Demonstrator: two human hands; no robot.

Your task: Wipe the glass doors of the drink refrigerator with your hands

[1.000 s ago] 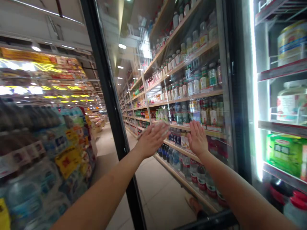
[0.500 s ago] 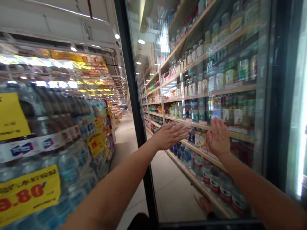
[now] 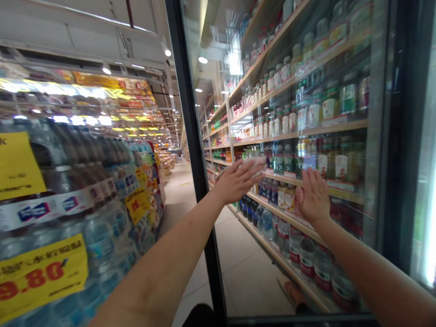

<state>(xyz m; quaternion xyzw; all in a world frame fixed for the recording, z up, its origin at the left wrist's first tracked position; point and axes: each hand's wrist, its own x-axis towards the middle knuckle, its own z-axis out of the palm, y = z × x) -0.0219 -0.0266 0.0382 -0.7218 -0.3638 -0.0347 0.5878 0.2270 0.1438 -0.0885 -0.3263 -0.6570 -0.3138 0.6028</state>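
Observation:
A tall glass door (image 3: 252,277) with a black frame (image 3: 189,113) stands in front of me. My left hand (image 3: 238,179) is stretched flat over the glass, its fingers pointing right and slightly blurred. A pale patch shows at its fingertips; whether it is a thin cloth or a reflection I cannot tell. Farther right, my right hand (image 3: 313,197) lies palm-forward against the pane, fingers up and thumb out to the left. A small bluish rectangle (image 3: 309,161) appears just above its fingertips. Through the glass, or mirrored in it, rows of drink bottles (image 3: 341,163) are seen.
On the left are stacked packs of bottled drinks (image 3: 98,240) with yellow price signs (image 3: 44,272). A store aisle (image 3: 180,179) runs away between them and the door. Wooden shelf edges (image 3: 293,234) slant behind the glass. A sandalled foot (image 3: 291,290) shows low in the pane.
My left hand has shifted a little up and left across the glass. My right hand stays nearly in place against the pane. The view has moved slightly.

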